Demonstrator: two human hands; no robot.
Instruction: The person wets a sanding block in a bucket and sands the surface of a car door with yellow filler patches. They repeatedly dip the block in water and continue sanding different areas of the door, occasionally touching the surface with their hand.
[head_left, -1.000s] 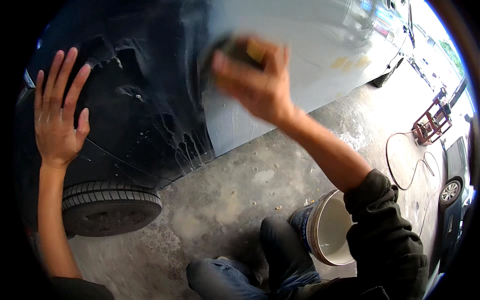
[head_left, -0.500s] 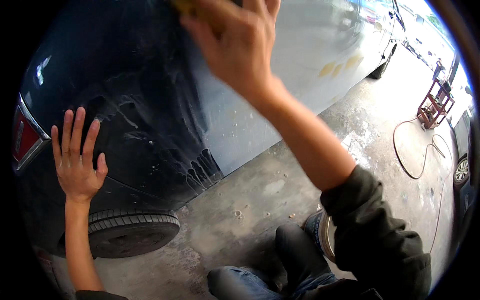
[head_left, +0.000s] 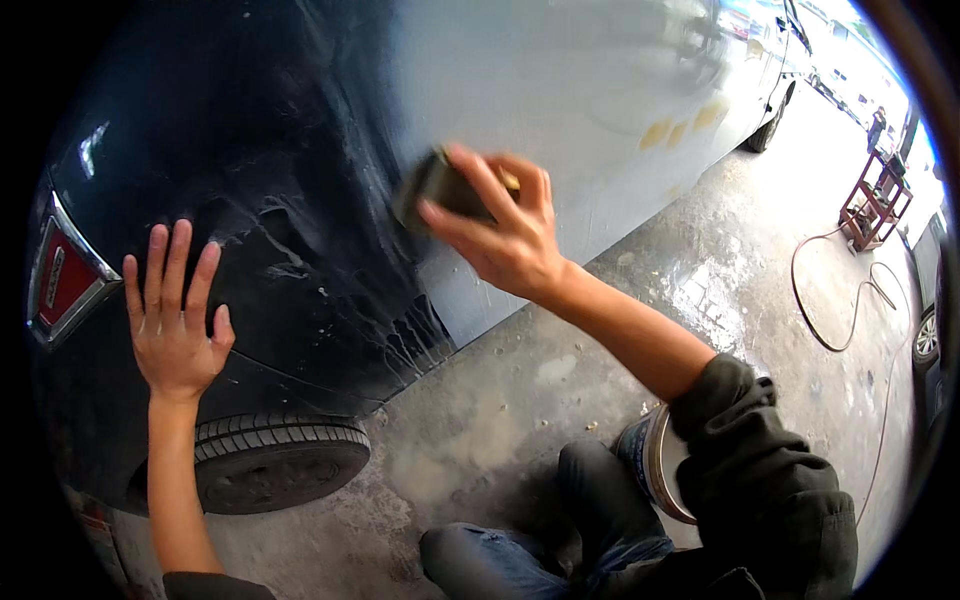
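Observation:
A car's side panel [head_left: 300, 330] fills the upper left, dark and streaked with milky wet runs beside a matte grey area [head_left: 570, 130]. My left hand [head_left: 180, 340] lies flat on the dark paint with its fingers spread, close to a red lamp [head_left: 68, 275] in a silver frame. Near the border of dark and grey, my right hand [head_left: 515, 235] grips a sanding block [head_left: 450, 190], dark with a bit of yellow showing by the fingers. Motion blurs the block, and its underside against the panel is hidden.
Below the panel is a tyre [head_left: 280, 465]. A bucket [head_left: 655, 465] stands by my right knee on the wet concrete floor [head_left: 520, 410]. Farther right are a red trolley [head_left: 875, 205], a hose [head_left: 800, 290] looping over the floor, and another car's wheel [head_left: 925, 335].
My right hand has come down the panel with the block, from the top edge of the picture to mid-height. The left hand stays flat on the paint; the whole view has shifted slightly.

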